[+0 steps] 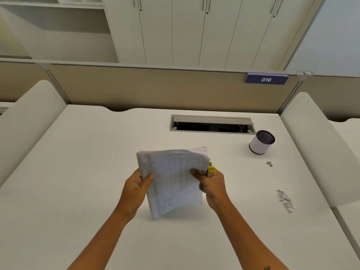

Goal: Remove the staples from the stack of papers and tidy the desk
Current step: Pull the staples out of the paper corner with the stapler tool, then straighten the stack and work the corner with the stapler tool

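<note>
A stack of printed papers point(173, 180) is held upright above the white desk point(78, 172), its lower edge close to the surface. My left hand point(136, 188) grips its left edge, thumb on the front. My right hand point(211, 184) holds the right edge with the thumb on the sheet, and a yellow staple remover point(210, 169) sticks up from the same fist behind the papers. A pile of pulled staples point(285, 200) lies on the desk to the right. A few more loose staples point(269, 163) lie farther back.
A small white cylindrical pot point(261, 142) with a dark inside stands at the back right. An open cable hatch point(212, 124) is set into the desk behind the papers. White side panels point(315, 145) flank the desk, with a beige partition point(155, 88) at the back.
</note>
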Demonstrator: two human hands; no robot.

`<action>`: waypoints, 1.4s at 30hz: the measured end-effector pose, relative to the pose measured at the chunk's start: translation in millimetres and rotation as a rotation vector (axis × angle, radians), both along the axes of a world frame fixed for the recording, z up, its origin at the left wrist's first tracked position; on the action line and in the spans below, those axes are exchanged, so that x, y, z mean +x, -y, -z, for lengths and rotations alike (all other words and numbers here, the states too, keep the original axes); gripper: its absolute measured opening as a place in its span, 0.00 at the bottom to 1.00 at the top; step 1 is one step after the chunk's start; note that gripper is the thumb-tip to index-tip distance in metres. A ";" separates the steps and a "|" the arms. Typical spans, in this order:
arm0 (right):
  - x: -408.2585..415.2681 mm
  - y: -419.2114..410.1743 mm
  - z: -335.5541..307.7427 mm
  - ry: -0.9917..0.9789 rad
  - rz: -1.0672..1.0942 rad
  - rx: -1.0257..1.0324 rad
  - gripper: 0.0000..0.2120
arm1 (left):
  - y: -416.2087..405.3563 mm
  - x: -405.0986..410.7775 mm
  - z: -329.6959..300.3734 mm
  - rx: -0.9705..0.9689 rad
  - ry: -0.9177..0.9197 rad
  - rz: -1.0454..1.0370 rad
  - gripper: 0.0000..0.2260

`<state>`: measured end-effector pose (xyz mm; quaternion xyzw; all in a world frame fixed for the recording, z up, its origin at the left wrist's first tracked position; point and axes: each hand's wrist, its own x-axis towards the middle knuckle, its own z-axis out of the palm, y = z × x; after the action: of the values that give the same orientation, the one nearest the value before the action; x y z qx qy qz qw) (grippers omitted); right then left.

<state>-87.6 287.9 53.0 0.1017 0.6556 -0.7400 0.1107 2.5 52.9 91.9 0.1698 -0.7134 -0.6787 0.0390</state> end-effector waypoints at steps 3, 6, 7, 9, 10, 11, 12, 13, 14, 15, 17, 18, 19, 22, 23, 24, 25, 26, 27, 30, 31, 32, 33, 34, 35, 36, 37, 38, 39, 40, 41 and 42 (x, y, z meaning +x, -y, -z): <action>6.4 4.3 -0.5 -0.025 0.033 -0.017 0.11 | -5.5 -4.7 4.3 -0.028 -0.045 -0.097 0.09; 13.2 6.0 0.8 -0.038 0.043 -0.044 0.13 | -5.5 -5.4 5.4 -0.040 -0.092 -0.142 0.09; 16.5 6.2 1.1 -0.048 0.029 -0.043 0.12 | -4.4 -4.0 6.2 -0.039 -0.102 -0.150 0.09; 23.7 1.0 2.0 -0.056 -0.006 -0.046 0.15 | -2.2 -1.4 7.9 -0.038 -0.116 -0.178 0.09; 26.2 -4.9 4.2 -0.059 -0.014 -0.045 0.17 | -0.3 -0.6 9.1 -0.040 -0.120 -0.192 0.09; 27.4 -13.3 10.1 -0.059 -0.015 -0.036 0.18 | 2.3 -0.3 10.2 -0.046 -0.124 -0.204 0.09; 27.8 -23.0 17.3 -0.046 -0.013 -0.006 0.18 | 5.3 -0.1 11.3 -0.053 -0.127 -0.212 0.09; 25.8 -33.7 26.8 -0.014 -0.008 0.065 0.16 | 8.0 -0.1 12.4 -0.059 -0.131 -0.213 0.09; 23.2 -44.3 36.6 0.027 -0.008 0.165 0.12 | 10.7 0.0 14.0 -0.065 -0.132 -0.212 0.09; 19.4 -53.2 47.2 0.069 -0.009 0.274 0.09 | 12.6 0.3 15.0 -0.068 -0.133 -0.209 0.09; 10.0 -64.9 68.5 0.072 -0.047 0.526 0.07 | 15.8 1.9 16.2 -0.076 -0.132 -0.208 0.09; 4.2 -67.9 79.4 0.035 -0.073 0.667 0.07 | 16.8 2.6 16.7 -0.081 -0.133 -0.209 0.09; -1.3 -68.9 87.7 -0.010 -0.093 0.785 0.05 | 17.6 3.1 17.1 -0.083 -0.133 -0.210 0.09; -15.6 -66.4 108.7 -0.076 -0.171 0.976 0.14 | 18.8 4.8 16.0 -0.091 -0.136 -0.207 0.10; -17.7 -64.7 112.2 -0.093 -0.182 1.025 0.18 | 18.6 5.0 15.3 -0.095 -0.139 -0.202 0.11; -18.8 -63.4 116.1 -0.116 -0.185 1.075 0.20 | 19.5 5.1 15.4 -0.102 -0.140 -0.198 0.11; -19.0 -61.3 117.8 -0.128 -0.179 1.118 0.20 | 20.0 5.3 15.1 -0.105 -0.141 -0.195 0.11; -20.2 -60.9 121.3 -0.144 -0.168 1.158 0.19 | 20.3 5.1 15.6 -0.107 -0.142 -0.193 0.11; -21.2 -60.5 122.6 -0.155 -0.159 1.189 0.18 | 20.8 4.8 16.2 -0.111 -0.141 -0.192 0.11; -26.3 -61.3 127.2 -0.227 -0.111 1.263 0.11 | 21.6 4.5 18.9 -0.125 -0.134 -0.197 0.10; -27.3 -61.2 127.9 -0.256 -0.102 1.303 0.09 | 21.9 4.4 19.8 -0.130 -0.130 -0.196 0.09; -27.5 -61.2 129.2 -0.277 -0.101 1.344 0.08 | 22.4 4.3 20.9 -0.136 -0.127 -0.195 0.08; -26.7 -61.1 129.0 -0.285 -0.100 1.381 0.08 | 22.5 4.0 21.2 -0.138 -0.126 -0.194 0.08; -26.5 -60.7 129.4 -0.299 -0.094 1.414 0.09 | 23.0 3.5 22.5 -0.142 -0.125 -0.193 0.08; -25.8 -60.1 127.2 -0.301 -0.085 1.447 0.09 | 22.9 3.1 23.3 -0.141 -0.124 -0.193 0.08; -26.1 -59.8 124.7 -0.302 -0.069 1.474 0.10 | 22.8 2.4 23.9 -0.139 -0.123 -0.194 0.08; -25.3 -58.0 119.4 -0.291 -0.044 1.471 0.11 | 22.7 2.3 23.4 -0.134 -0.123 -0.194 0.08; -23.7 -54.7 113.3 -0.262 -0.009 1.423 0.14 | 22.3 2.2 22.7 -0.132 -0.123 -0.192 0.09; -20.6 -48.5 100.8 -0.210 -0.012 1.294 0.21 | 22.7 1.6 22.3 -0.129 -0.124 -0.191 0.09; -15.0 -42.2 84.4 -0.184 -0.047 1.072 0.28 | 23.1 0.8 22.6 -0.127 -0.125 -0.192 0.09; -7.8 -36.8 67.8 -0.182 -0.103 0.792 0.33 | 23.0 0.1 22.6 -0.124 -0.126 -0.192 0.09; -0.8 -31.6 51.5 -0.187 -0.203 0.517 0.37 | 23.1 -0.7 22.5 -0.122 -0.123 -0.192 0.09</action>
<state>-88.4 319.5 1.5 -0.0080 0.8367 -0.5396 0.0937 1.7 29.8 69.4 0.1927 -0.7301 -0.6363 0.1579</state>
